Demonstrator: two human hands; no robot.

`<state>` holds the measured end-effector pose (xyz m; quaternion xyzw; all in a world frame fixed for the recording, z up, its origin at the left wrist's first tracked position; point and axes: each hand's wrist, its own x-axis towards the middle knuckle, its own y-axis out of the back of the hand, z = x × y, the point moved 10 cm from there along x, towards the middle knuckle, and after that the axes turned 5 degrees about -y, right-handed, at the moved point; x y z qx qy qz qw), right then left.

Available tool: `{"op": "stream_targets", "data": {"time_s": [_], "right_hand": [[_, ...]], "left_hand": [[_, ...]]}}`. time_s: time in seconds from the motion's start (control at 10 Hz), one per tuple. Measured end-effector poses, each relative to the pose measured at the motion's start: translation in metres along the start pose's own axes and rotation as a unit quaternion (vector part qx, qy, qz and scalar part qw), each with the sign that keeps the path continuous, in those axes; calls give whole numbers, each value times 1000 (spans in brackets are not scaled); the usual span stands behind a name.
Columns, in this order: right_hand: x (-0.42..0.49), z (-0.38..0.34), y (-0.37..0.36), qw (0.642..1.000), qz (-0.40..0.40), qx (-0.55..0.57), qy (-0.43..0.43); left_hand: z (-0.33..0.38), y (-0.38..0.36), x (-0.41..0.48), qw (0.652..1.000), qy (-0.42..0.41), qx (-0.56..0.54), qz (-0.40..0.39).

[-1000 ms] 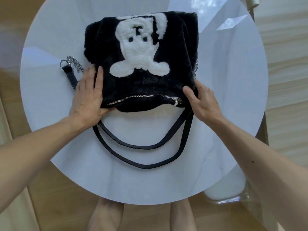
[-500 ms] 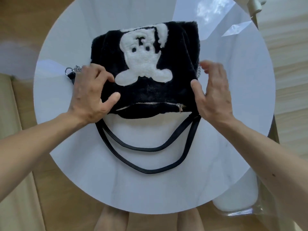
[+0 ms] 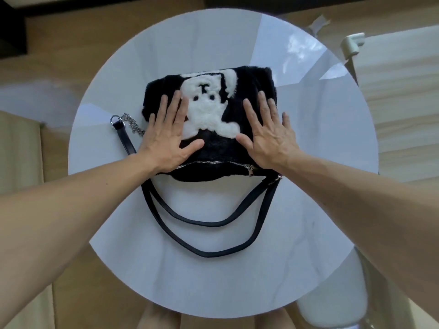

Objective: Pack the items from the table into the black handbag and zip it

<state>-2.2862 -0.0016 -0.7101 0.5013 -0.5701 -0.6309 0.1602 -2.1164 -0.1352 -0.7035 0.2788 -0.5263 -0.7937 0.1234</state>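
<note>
The bare left forearm and bare right forearm reached forward from the lower corners of the view, converging toward the middle. The left hand lay palm down, its fingers straight, slightly fanned and pointing away from the body, thumb stretched out to the right. The right hand mirrored it, flat and palm down, fingers straight and spread, thumb angled left. The two thumbs pointed toward each other, well apart.

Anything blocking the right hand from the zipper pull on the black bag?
Nothing visible. The right hand rests flat on the handbag; the zipper pull lies exposed at the bag's near edge, just beside that wrist.
</note>
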Motion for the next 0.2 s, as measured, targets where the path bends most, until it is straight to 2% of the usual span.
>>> {"op": "stream_targets", "data": {"time_s": [0.1,0.2], "right_hand": [[-27,-4,30,998,-54,30,-6],[-74,-20,78,995,-49,79,32]], "left_hand": [[-6,10,-35,992,94,18,-79],[18,49,-75,991,114,11,-71]]}}
